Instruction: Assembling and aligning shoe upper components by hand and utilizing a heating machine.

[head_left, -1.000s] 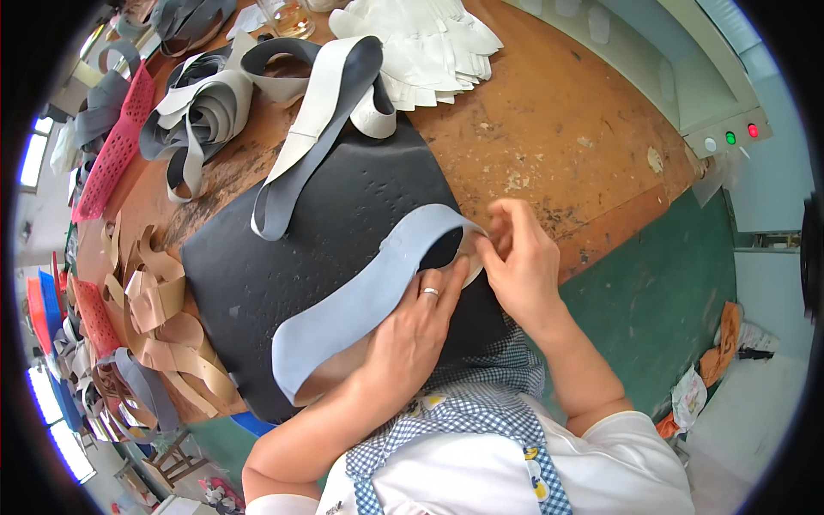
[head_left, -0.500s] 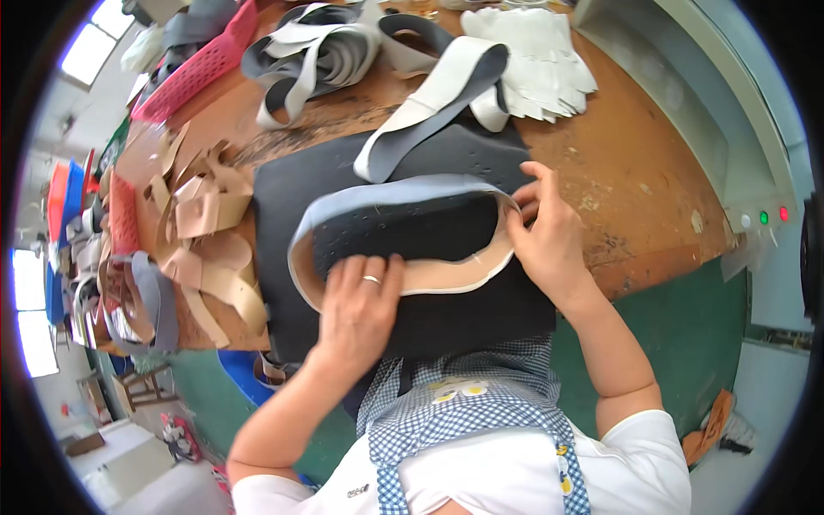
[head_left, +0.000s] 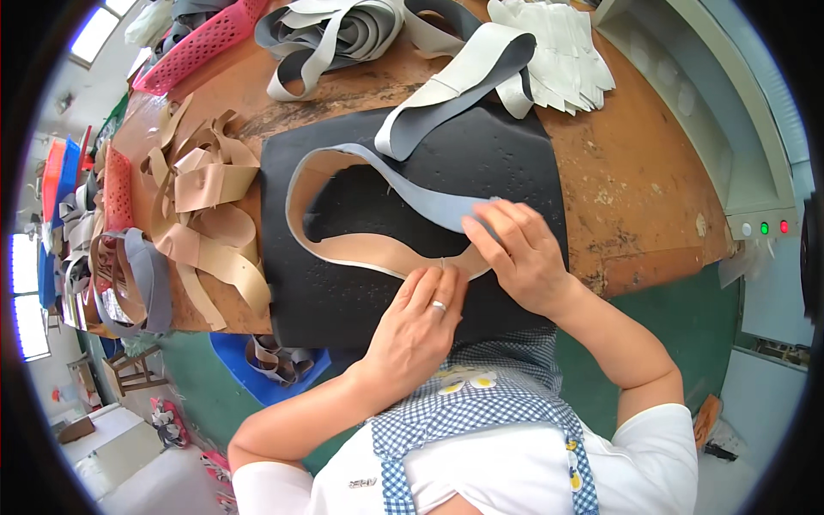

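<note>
A looped leather-like band (head_left: pixel 369 254) stands on edge over the black mat (head_left: pixel 343 305), blue-grey on its outer face and tan inside, with a pale rim. Fingers pressed together, my left hand (head_left: pixel 419 313) grips the band's near side right of its middle. My right hand (head_left: pixel 519 257) pinches the band's right end between thumb and fingers; that end is partly hidden by the hand. The loop is wide and rounded at the left and narrows toward my hands.
Tan strips (head_left: pixel 210 193) lie piled left of the mat. Beyond it are white-and-grey strips (head_left: pixel 455 86), a coiled bundle (head_left: pixel 343 43), stacked white pieces (head_left: pixel 571 56) and a pink basket (head_left: pixel 202 47). A blue bin (head_left: pixel 266 378) stands below the table's edge. A machine housing (head_left: pixel 747 172) borders the right.
My left hand has slid right along the band's near side. My right hand has come nearer and slightly left, drawing the right end in. The long oval loop now pinches at the right.
</note>
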{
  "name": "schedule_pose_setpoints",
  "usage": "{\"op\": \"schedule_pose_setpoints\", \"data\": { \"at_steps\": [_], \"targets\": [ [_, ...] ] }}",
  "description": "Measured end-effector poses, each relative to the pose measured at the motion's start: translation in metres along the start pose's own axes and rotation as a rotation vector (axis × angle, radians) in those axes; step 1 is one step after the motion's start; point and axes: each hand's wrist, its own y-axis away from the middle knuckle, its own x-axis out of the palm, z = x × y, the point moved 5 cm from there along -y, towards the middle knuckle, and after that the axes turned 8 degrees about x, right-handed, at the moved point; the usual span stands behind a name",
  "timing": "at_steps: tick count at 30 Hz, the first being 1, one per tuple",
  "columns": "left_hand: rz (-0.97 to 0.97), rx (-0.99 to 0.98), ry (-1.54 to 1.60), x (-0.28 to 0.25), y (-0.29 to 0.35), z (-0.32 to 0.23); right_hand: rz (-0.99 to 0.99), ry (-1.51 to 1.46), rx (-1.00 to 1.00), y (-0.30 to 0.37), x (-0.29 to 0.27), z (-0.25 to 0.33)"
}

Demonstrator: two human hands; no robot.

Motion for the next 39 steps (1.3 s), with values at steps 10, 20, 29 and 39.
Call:
{"op": "schedule_pose_setpoints", "data": {
  "at_steps": [10,20,29,39],
  "targets": [
    [-0.257,-0.091,0.161,0.009,0.005,0.013,-0.249,0.439,0.246,0.003,-0.029,-0.029],
    [-0.488,-0.475,0.393,0.015,0.006,0.036,0.191,-0.156,-0.038,0.015,-0.001,0.018],
    [-0.482,-0.552,0.545,0.018,0.013,0.044,0.195,-0.17,-0.105,0.006,0.005,0.04],
    [-0.527,-0.507,0.522,0.021,0.013,0.043,0.226,-0.09,-0.046,0.002,0.011,0.047]
  ]
}}
